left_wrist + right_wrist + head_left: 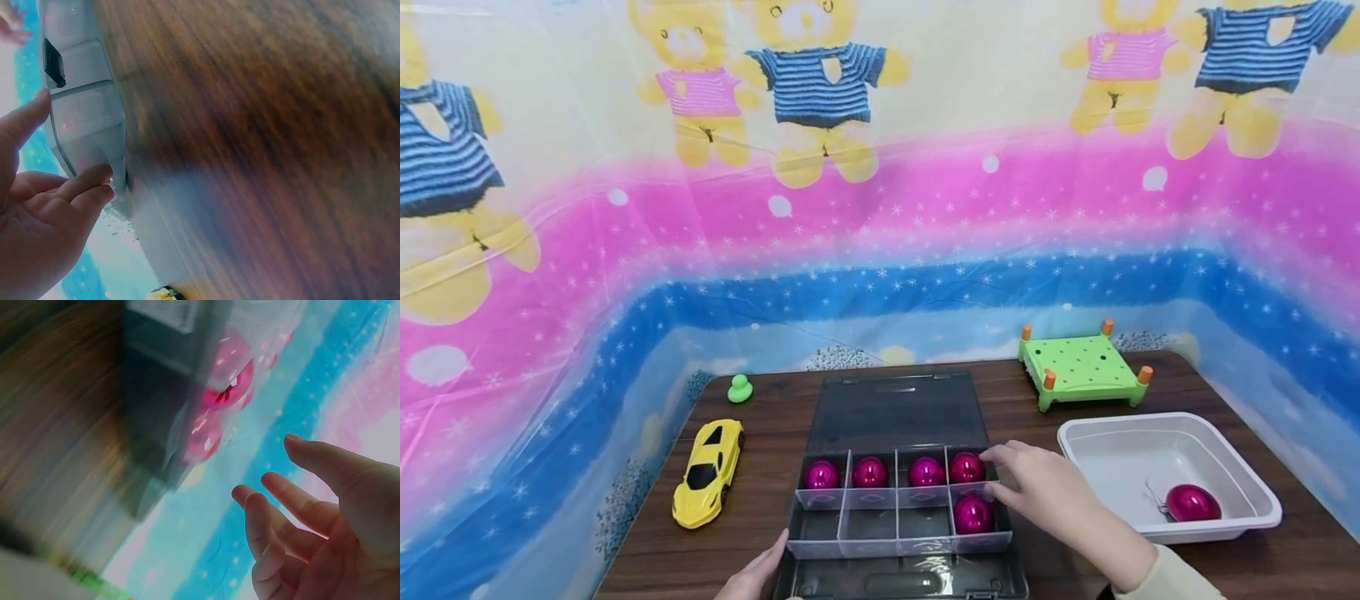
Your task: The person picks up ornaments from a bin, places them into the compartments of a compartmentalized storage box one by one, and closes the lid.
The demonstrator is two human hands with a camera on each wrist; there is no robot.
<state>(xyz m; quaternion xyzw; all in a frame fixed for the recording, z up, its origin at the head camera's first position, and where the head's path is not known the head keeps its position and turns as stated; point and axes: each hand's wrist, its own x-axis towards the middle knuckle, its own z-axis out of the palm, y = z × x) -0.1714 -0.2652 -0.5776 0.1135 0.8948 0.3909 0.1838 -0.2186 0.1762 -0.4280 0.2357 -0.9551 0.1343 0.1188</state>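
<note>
My left hand [754, 577] rests against the left side of a dark clear compartment box [880, 548]. In the left wrist view its thumb and fingers [92, 181] touch the box's outer wall. Shiny magenta baubles sit one to a compartment: a row fills the back compartments, and another bauble [973, 513] lies in the front right one. Right beside that corner is my right hand [1045, 479], fingers spread and holding nothing. In the right wrist view, the baubles [206, 434] show above the box's edge, apart from the fingers.
The box's lid [898, 408] lies folded back. At right, a white basin [1123, 442] holds one bauble [1193, 503] with a string. A green toy bed [1082, 367] stands behind it. A yellow toy car [707, 473] and small green duck [740, 388] are at left.
</note>
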